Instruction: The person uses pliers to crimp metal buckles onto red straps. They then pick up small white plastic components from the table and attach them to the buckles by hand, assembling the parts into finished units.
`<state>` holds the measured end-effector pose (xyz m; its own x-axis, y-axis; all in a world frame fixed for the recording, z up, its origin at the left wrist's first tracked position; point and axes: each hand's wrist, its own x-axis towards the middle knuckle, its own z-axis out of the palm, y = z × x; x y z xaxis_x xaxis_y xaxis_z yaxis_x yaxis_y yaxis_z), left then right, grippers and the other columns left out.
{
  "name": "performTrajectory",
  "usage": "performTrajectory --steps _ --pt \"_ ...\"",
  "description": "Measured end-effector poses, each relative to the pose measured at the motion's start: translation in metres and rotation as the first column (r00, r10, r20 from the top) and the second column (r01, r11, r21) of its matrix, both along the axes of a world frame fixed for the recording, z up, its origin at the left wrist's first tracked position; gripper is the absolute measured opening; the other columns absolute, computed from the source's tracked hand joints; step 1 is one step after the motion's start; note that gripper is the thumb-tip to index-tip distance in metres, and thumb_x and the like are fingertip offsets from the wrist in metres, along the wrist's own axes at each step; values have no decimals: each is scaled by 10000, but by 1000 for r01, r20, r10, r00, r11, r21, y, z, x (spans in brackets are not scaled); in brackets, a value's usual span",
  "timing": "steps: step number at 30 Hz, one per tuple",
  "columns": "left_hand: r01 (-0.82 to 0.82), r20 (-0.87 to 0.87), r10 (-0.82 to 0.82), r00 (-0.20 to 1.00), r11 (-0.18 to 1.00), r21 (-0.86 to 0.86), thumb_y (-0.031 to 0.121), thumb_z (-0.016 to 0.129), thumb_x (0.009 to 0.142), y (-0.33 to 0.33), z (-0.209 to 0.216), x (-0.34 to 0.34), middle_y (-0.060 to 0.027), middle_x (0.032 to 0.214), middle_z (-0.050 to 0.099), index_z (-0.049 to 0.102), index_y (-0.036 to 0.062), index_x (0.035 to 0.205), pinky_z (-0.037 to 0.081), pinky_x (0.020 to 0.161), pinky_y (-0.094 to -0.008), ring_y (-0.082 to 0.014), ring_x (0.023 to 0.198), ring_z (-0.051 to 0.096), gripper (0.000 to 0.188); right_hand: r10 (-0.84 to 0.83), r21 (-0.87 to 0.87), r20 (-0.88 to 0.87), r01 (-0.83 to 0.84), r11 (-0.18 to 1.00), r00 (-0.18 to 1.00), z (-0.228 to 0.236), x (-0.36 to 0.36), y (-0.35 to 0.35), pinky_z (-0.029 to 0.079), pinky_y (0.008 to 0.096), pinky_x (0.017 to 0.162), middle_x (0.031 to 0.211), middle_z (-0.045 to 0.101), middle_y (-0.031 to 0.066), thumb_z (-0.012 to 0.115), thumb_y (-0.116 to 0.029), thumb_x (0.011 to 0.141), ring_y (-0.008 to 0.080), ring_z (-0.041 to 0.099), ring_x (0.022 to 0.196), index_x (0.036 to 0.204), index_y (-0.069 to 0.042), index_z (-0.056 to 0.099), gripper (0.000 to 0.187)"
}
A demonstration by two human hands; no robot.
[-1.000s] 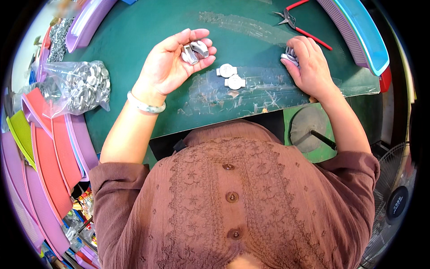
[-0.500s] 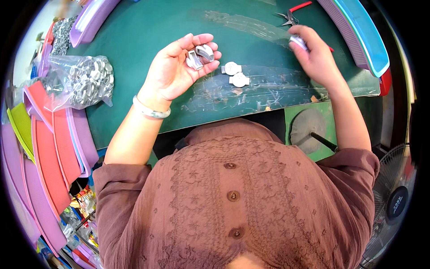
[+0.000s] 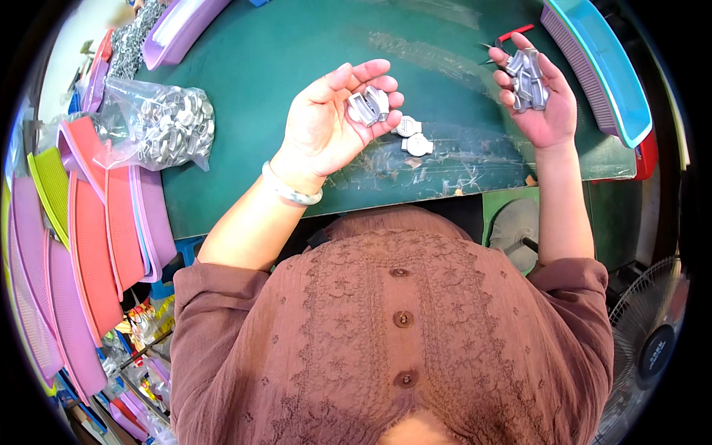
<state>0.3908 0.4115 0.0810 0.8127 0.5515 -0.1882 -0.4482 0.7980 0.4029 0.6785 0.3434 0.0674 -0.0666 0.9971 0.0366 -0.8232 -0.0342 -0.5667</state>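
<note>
My left hand [image 3: 315, 130] is palm up over the green table, fingers slightly curled, with two small silver-grey hollow parts [image 3: 368, 106] resting at its fingers. A pale bangle [image 3: 291, 190] circles that wrist. To the right, my right hand [image 3: 558, 122] is also turned up and cradles several parts of the same grey kind [image 3: 528, 83] in palm and fingers. Between the hands, nearer the left, two round grey pieces with side tabs [image 3: 418, 144] lie flat on the table, close together. My left fingertips hover close beside them; whether they touch is unclear.
A clear plastic bag of grey parts [image 3: 174, 130] sits at the table's left. Beside it are stacked red, green and purple baskets [image 3: 93, 245]. Red-handled pliers [image 3: 512, 35] lie beyond my right hand. A blue-and-purple basket [image 3: 604, 74] stands far right; a fan [image 3: 645, 348] is lower right.
My right hand has turned from palm down to palm up, bringing several grey parts into sight. My left hand still holds its two parts. The whole view has shifted slightly.
</note>
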Motion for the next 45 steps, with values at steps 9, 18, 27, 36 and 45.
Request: performTrajectory --steps 9,18,27,36,45 --pt "-81 -66 82 994 996 22 255 491 876 1 11 15 -132 969 546 474 -37 1135 462 721 -329 -223 815 536 390 -5 -121 133 22 992 991 8 -32 -7 486 306 546 997 575 144 528 -241 852 190 548 670 928 -22 553 234" --pt "48 204 -14 979 986 -163 228 478 884 -4 3 21 -191 990 533 429 -56 1163 494 708 -323 -254 828 549 401 10 -123 124 5 992 992 12 -44 -17 493 312 540 977 573 140 542 -86 803 181 559 667 877 -30 557 94" --pt "77 208 -56 977 993 -93 242 430 879 -10 7 22 -230 1116 512 379 -51 1232 433 898 -417 -331 1020 523 461 -15 -153 217 49 987 976 18 -49 -23 491 287 526 930 586 108 586 -136 834 147 557 654 822 -53 551 91" --pt "94 69 -98 993 994 63 82 472 856 -15 14 29 -192 1139 516 367 -34 1259 432 916 -372 -298 1054 515 432 -441 447 894 191 874 -72 7 -17 -29 461 293 637 929 551 59 595 -33 769 174 555 779 865 -48 554 105" --pt "31 -429 77 900 971 239 105 552 856 -30 18 58 -102 988 588 514 14 1102 503 815 -296 -206 931 584 265 -447 481 658 -119 869 -606 -4 11 -43 389 373 823 991 527 74 598 -74 748 269 482 973 910 -61 577 164"
